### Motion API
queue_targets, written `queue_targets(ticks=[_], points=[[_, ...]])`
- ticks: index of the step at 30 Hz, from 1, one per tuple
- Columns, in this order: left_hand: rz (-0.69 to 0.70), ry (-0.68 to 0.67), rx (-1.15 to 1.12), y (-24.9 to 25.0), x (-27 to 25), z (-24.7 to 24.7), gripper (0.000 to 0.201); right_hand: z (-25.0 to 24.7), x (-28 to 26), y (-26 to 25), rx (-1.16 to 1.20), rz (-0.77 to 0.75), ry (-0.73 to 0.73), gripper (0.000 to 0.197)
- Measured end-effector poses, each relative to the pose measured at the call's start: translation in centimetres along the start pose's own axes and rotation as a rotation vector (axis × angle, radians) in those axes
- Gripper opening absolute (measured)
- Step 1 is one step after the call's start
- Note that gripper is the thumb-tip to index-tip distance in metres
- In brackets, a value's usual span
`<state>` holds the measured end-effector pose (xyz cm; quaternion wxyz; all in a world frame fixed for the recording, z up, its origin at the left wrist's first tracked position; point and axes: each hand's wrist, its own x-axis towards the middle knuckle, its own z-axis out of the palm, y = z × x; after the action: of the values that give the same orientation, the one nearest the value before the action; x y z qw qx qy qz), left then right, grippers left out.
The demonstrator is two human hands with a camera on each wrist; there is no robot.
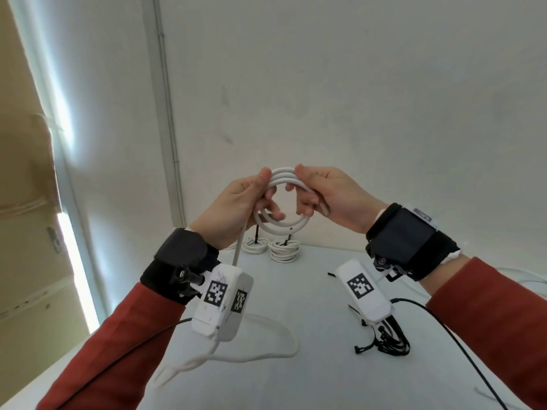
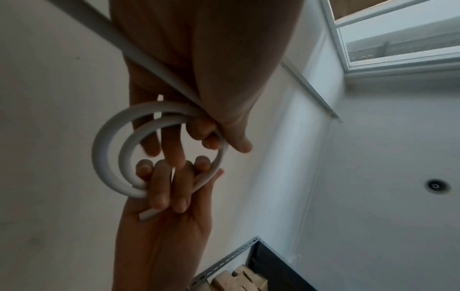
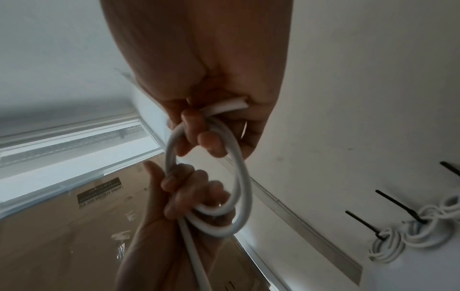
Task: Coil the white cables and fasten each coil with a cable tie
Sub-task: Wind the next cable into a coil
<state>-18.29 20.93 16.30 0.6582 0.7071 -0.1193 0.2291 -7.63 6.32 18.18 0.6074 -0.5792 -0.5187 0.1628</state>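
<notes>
The left hand (image 1: 236,208) and right hand (image 1: 333,199) hold a white cable coil (image 1: 283,176) upright above the counter (image 1: 296,386), fingers (image 1: 305,207) of both clamped on its upper turns, its tail (image 1: 238,250) trailing down to the near counter, tied coils (image 1: 282,251) far behind.

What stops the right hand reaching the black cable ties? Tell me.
Probably not yet: the right hand grips the white coil. The cable ties lie uncovered below its wrist, so the way looks free once it lets go.
</notes>
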Motion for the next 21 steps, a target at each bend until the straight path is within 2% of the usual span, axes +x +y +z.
queue_targets(ticks=[2,5,8,11,16,18,21], points=[[-0.039,0.039,0.024,-0.2,0.0,0.2,0.039,0.1,-0.2,-0.1,0.057,0.038,-0.040,0.026],[-0.028,0.099,0.137,-0.4,0.1,0.8,0.040,0.2,-0.4,-0.4,0.087,0.096,-0.027,0.020],[-0.036,0.102,0.181,0.0,0.4,1.3,0.040,0.6,-0.8,-0.3,0.089,0.134,-0.061,0.033],[-0.064,0.078,0.162,0.4,0.6,1.7,0.041,0.6,-1.0,0.4,-0.159,0.034,0.042,0.035],[-0.150,-0.021,0.102,0.6,1.1,2.4,0.041,0.0,-1.7,1.4,-0.993,-0.286,0.340,0.043],[-0.177,-0.058,0.075,0.5,1.3,2.6,0.041,-0.4,-1.9,1.5,-1.089,-0.334,0.406,0.044],[-0.196,-0.084,0.054,0.4,1.5,2.6,0.042,-0.8,-2.0,1.6,-0.997,-0.366,0.528,0.039]])
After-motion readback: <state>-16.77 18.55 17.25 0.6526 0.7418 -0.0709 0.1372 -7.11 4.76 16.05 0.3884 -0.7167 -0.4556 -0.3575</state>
